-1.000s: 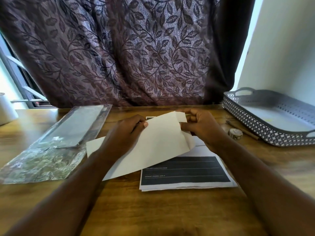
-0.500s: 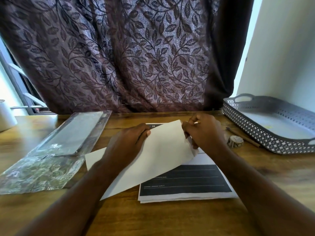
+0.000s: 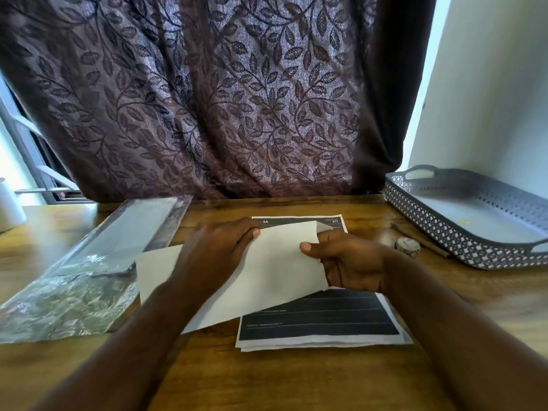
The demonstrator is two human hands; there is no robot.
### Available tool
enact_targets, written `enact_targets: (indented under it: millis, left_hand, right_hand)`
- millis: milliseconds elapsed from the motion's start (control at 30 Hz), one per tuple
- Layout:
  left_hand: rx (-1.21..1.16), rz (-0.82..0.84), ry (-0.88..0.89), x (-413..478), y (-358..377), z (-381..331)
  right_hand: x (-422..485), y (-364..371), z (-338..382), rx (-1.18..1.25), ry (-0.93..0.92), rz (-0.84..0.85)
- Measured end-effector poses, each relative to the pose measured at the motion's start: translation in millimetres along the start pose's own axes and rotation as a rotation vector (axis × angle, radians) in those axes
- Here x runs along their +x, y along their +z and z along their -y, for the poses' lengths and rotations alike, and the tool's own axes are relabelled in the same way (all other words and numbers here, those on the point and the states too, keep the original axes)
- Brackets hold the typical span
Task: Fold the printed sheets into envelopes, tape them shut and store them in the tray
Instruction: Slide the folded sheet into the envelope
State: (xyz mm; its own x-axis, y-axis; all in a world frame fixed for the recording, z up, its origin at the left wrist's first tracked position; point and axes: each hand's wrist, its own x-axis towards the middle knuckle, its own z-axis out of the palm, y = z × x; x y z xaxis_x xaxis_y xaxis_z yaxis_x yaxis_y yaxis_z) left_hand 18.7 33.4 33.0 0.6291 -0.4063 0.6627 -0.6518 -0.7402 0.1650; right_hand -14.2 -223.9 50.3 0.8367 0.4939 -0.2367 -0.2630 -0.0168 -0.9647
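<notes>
Sheet (image 3: 267, 274) — L fingers (image 3: 237, 230) gripping, R fingers (image 3: 341, 237) pinching

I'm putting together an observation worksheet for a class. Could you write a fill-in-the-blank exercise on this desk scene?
1. The left hand and right hand hold a sheet whose visible side is plain ____.
2. The grey tray stands on the person's ____ side.
3. The clear plastic bag lies on the person's ____ side.
4. The curtain bears a pattern of ____.

Missing words: white; right; left; leaves.
</notes>
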Motion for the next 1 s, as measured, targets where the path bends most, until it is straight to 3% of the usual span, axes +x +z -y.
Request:
enact_targets:
  millis: [133, 600, 733, 1000]
  left_hand:
    - [0.071, -0.098, 0.06, 1.0, -1.5, -0.3]
    - [0.323, 0.052, 0.344, 6.3, -8.8, -15.0]
    - [0.388, 0.076, 0.367, 6.0, -4.7, -17.1]
    - [0.366, -0.064, 0.33, 4.5, 0.1, -13.0]
  right_hand:
    - [1.6, 4.7, 1.0, 0.061, -0.032, -0.007]
    - [-6.4, 0.4, 11.6, 0.251, -0.184, -0.013]
    - [-6.0, 0.1, 11.5, 0.251, -0.185, 0.033]
    - [-4.0, -9.3, 13.7, 0.238, -0.227, 0.055]
